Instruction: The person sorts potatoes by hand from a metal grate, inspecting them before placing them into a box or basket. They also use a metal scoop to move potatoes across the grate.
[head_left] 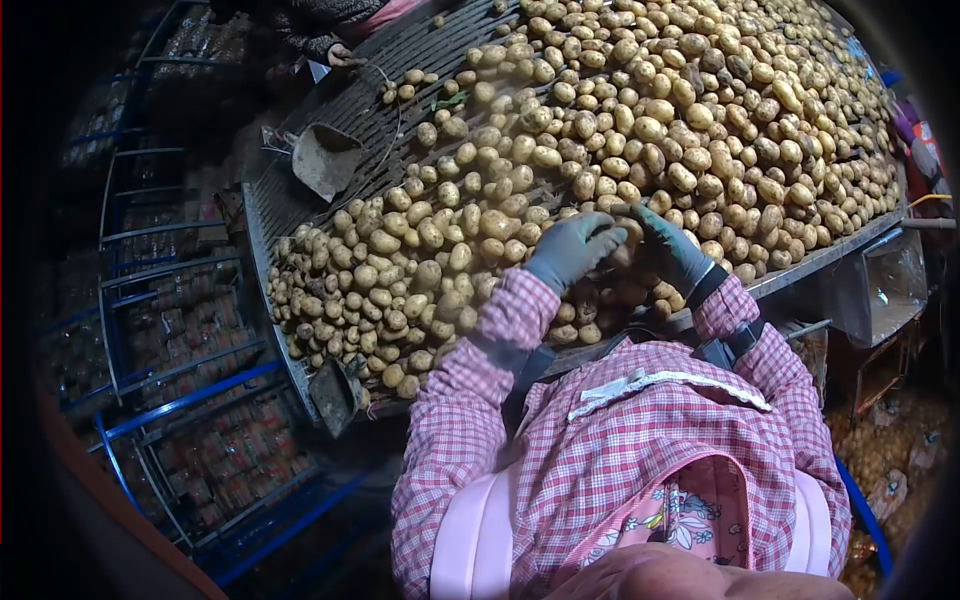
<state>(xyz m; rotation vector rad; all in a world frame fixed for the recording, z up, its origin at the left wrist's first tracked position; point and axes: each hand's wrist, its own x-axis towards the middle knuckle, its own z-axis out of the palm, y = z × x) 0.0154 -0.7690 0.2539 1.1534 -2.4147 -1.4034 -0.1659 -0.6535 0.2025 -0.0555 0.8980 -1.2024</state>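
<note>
Wearing grey-green gloves, both my hands are close together at the near edge of a large heap of potatoes (640,110). My left hand (575,250) is curled, fingers pointing right, over potatoes. Facing it, my right hand (675,250) bends its fingers inward. A potato (631,234) shows between the two hands, and both seem closed around it, though the fingers partly hide it. More potatoes (590,310) lie just below my hands, in shadow.
The potatoes lie on a slatted sorting table (285,195) with a metal rim. One scoop (327,160) rests on the slats, another scoop (335,395) at the near left corner. Another person's hand (340,54) is at the far edge. Blue metal railings (190,400) stand left.
</note>
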